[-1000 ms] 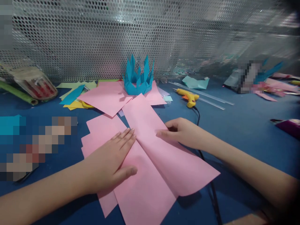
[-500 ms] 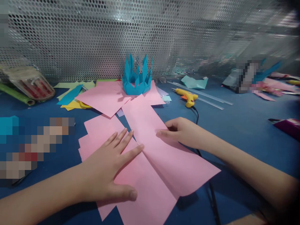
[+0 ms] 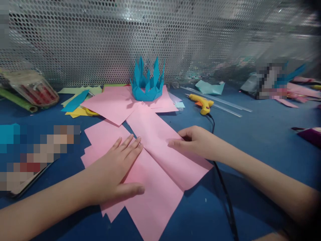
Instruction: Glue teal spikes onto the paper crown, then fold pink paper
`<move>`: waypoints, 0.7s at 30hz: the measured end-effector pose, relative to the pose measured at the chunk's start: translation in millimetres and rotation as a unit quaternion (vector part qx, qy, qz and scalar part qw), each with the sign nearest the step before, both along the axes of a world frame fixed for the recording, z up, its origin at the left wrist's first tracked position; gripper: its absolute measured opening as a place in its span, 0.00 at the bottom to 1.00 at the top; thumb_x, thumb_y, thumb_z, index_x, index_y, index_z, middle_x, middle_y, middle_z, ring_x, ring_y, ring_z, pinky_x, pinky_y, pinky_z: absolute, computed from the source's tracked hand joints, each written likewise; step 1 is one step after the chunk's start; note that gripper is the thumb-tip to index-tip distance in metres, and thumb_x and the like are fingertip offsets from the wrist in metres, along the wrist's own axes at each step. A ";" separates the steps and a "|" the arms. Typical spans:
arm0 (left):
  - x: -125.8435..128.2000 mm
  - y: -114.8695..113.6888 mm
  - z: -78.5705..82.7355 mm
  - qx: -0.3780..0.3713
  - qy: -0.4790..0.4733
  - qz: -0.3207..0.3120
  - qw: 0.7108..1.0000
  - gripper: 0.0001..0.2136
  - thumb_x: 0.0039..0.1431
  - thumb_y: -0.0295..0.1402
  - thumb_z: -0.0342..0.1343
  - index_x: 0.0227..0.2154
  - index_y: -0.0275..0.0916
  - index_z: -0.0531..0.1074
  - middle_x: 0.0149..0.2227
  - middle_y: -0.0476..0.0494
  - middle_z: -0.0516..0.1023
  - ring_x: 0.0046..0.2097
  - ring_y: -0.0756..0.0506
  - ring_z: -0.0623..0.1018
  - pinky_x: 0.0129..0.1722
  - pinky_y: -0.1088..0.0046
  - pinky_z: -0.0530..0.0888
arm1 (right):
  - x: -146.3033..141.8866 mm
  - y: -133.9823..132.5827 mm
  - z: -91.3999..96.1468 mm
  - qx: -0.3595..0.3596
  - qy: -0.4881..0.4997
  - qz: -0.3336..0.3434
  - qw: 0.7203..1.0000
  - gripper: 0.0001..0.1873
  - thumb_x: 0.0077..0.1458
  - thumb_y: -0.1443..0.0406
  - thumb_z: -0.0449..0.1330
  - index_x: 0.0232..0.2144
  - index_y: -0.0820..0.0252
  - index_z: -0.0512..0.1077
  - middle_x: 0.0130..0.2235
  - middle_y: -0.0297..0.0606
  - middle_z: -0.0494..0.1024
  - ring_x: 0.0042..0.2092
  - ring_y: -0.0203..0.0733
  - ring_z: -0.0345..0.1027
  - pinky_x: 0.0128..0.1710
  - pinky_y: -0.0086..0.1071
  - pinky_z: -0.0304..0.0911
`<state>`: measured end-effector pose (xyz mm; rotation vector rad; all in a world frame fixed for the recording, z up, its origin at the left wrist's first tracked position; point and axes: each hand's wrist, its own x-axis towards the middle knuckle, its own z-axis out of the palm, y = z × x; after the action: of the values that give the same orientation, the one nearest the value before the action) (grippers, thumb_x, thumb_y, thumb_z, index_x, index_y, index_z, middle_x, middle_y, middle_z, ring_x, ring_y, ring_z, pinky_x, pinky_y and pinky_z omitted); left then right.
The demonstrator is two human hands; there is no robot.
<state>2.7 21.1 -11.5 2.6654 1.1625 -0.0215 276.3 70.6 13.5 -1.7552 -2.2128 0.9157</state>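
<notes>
Pressing flat on a creased pink paper sheet, the left hand lies palm down with fingers extended and holds nothing, covering the sheet's left half beside the centre fold. Right hand rests on the sheet's right half, index finger extended along the paper, other fingers curled under; it seems to pin the paper rather than grip it, though the curled fingers hide the contact. Sheet lies on the blue counter, over more pink sheets. Behind it stands a blue folded-paper crown. Yellow glue gun lies right of the crown, its black cord running under the right forearm.
</notes>
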 end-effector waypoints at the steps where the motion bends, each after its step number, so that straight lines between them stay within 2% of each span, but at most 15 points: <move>1: 1.0 -1.9 1.1 0.005 0.002 0.000 1.000 0.43 0.60 0.62 0.42 0.68 0.32 0.48 0.70 0.35 0.45 0.70 0.32 0.45 0.67 0.47 0.50 | 0.0 0.0 -0.1 0.000 -0.002 0.000 1.000 0.35 0.45 0.36 0.56 0.16 0.57 0.50 0.21 0.28 0.47 0.24 0.32 0.41 0.21 0.31 0.38; 6: 5.0 -8.9 7.6 0.025 0.018 -0.003 1.000 0.37 0.64 0.54 0.45 0.68 0.34 0.48 0.70 0.38 0.43 0.70 0.34 0.43 0.67 0.45 0.47 | 1.1 1.1 0.3 0.002 -0.015 0.000 1.000 0.34 0.46 0.37 0.56 0.15 0.57 0.50 0.21 0.29 0.48 0.24 0.33 0.42 0.21 0.31 0.39; 12: 7.4 -9.3 10.4 0.028 0.032 -0.014 0.999 0.36 0.63 0.48 0.50 0.68 0.39 0.45 0.70 0.43 0.41 0.71 0.37 0.44 0.66 0.42 0.45 | 3.7 3.6 0.7 0.009 -0.030 -0.002 1.000 0.33 0.46 0.39 0.56 0.16 0.57 0.49 0.21 0.28 0.46 0.24 0.33 0.41 0.21 0.32 0.38; 14: 7.4 -9.5 9.9 0.029 0.032 -0.012 0.999 0.36 0.63 0.49 0.49 0.68 0.39 0.44 0.70 0.43 0.40 0.71 0.37 0.43 0.66 0.41 0.44 | 4.0 4.0 0.9 0.012 -0.034 0.000 0.999 0.33 0.47 0.39 0.56 0.15 0.57 0.49 0.21 0.28 0.46 0.24 0.33 0.41 0.21 0.32 0.38; 21: 6.2 -9.3 5.6 0.027 0.021 -0.008 0.999 0.41 0.62 0.62 0.38 0.68 0.38 0.42 0.70 0.43 0.41 0.71 0.38 0.43 0.66 0.43 0.43 | 4.0 3.5 2.1 0.010 -0.044 0.003 0.999 0.32 0.47 0.41 0.57 0.15 0.57 0.49 0.21 0.28 0.46 0.24 0.33 0.41 0.22 0.32 0.39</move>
<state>8.9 11.8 -5.9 2.7345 1.1716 -0.0500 280.3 74.0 15.6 -1.8136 -2.2744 0.8287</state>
